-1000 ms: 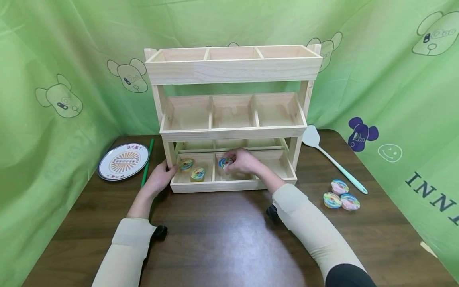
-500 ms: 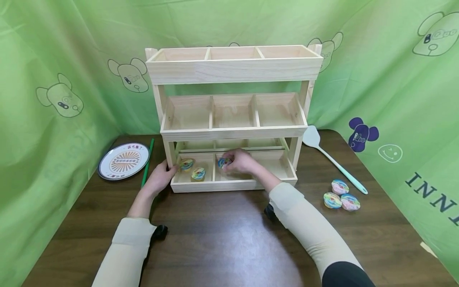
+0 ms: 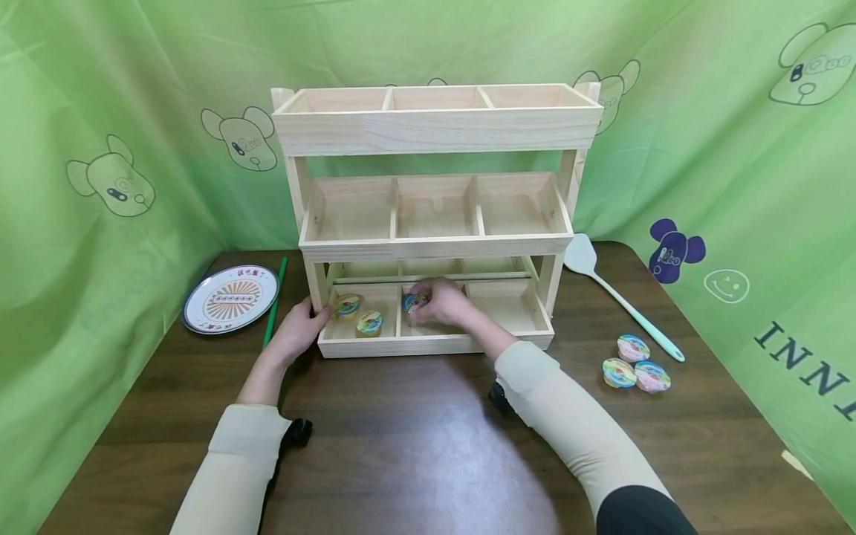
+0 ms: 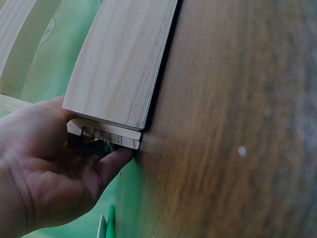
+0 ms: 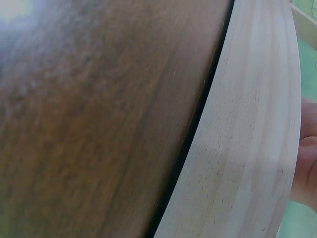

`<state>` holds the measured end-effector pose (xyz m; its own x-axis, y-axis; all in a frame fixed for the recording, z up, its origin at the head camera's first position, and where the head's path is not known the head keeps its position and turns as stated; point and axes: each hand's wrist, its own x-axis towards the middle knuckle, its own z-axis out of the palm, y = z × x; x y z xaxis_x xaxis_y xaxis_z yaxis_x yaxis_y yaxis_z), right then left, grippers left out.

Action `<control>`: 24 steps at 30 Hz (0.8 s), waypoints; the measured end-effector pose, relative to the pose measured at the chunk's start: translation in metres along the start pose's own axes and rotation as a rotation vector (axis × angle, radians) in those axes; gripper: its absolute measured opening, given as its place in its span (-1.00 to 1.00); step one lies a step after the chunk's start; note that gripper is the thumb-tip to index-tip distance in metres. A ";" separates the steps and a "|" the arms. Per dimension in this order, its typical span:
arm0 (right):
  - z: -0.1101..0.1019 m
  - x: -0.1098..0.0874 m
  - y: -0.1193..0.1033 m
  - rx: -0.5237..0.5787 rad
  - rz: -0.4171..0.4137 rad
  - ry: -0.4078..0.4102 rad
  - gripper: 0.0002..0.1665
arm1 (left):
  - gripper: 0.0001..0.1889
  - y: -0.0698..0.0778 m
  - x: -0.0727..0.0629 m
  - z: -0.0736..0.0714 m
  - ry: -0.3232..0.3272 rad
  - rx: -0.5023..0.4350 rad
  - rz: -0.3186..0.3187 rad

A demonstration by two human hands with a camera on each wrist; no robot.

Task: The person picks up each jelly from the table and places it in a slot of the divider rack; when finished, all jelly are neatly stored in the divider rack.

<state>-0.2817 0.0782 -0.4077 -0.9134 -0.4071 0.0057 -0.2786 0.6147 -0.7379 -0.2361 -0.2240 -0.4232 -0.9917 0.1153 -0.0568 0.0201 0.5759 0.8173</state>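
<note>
A three-tier wooden rack [image 3: 435, 134] stands at the back of the table, each tier split into three compartments. My left hand [image 3: 297, 332] grips the left end of its bottom tier; in the left wrist view the thumb and fingers lie around the wooden end [image 4: 111, 134]. Inside the bottom tier's middle compartment, my right hand [image 3: 444, 305] pinches a small jelly cup [image 3: 412, 302] with a blue, colourful lid, near the left divider. Two yellowish jelly cups, one farther back [image 3: 348, 305] and one nearer [image 3: 369, 324], sit in the bottom left compartment. The front board [image 5: 237, 139] hides most of the right hand in the right wrist view.
Three more jelly cups [image 3: 634, 348] are grouped on the table [image 3: 401, 446] at the right. Behind them lies a pale blue spatula [image 3: 628, 308]. A white plate [image 3: 230, 299] and a green stick [image 3: 275, 305] lie left of the rack. Green curtains [image 3: 100, 260] surround the table.
My right hand has shifted slightly left within the middle compartment with the jelly cup, and the forearm has swung left too. The left hand keeps its place on the rack.
</note>
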 end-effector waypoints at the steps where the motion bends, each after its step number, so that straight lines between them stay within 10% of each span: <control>1: 0.000 0.000 0.000 -0.003 -0.001 0.002 -0.36 | -0.36 0.000 0.000 0.000 0.000 0.002 0.001; 16: -0.018 -0.011 0.006 0.040 0.027 0.027 -0.14 | -0.35 0.002 0.000 -0.001 -0.004 -0.003 -0.005; 24: -0.041 -0.027 0.009 0.116 -0.022 0.100 -0.41 | -0.36 0.001 0.000 0.000 0.001 0.000 0.001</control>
<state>-0.2712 0.1223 -0.3865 -0.9339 -0.3469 0.0862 -0.2685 0.5219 -0.8096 -0.2357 -0.2237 -0.4221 -0.9918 0.1156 -0.0554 0.0215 0.5758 0.8173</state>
